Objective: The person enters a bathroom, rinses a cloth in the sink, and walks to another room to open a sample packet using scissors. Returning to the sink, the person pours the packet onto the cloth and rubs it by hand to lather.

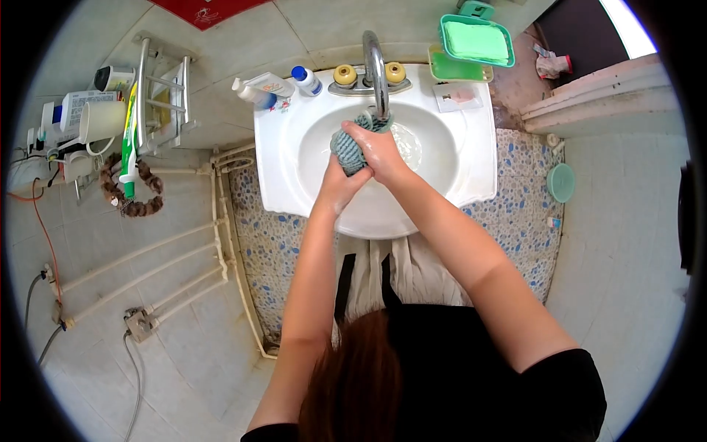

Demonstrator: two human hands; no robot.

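Note:
A grey-blue, ribbed item that looks like chunky knit (348, 151) is held over the washbasin (449, 158), just below the chrome tap (375, 70). My left hand (341, 186) grips it from below and the left, with fingers mostly hidden behind it. Wrapped over its right side is my right hand (377, 149), its thumb lying across the top. The upper end of the item reaches the tap's spout. Rippling water shows in the bowl to the right of my hands. Both hands look wet.
On the basin's rim stand a pump bottle (254, 94), a blue-capped bottle (306, 81) and yellow tap knobs (344, 74). Stacked green soap boxes (477, 40) sit at the back right. A wall rack (163, 92) holds a toothpaste tube (129, 140) and a cup (101, 125).

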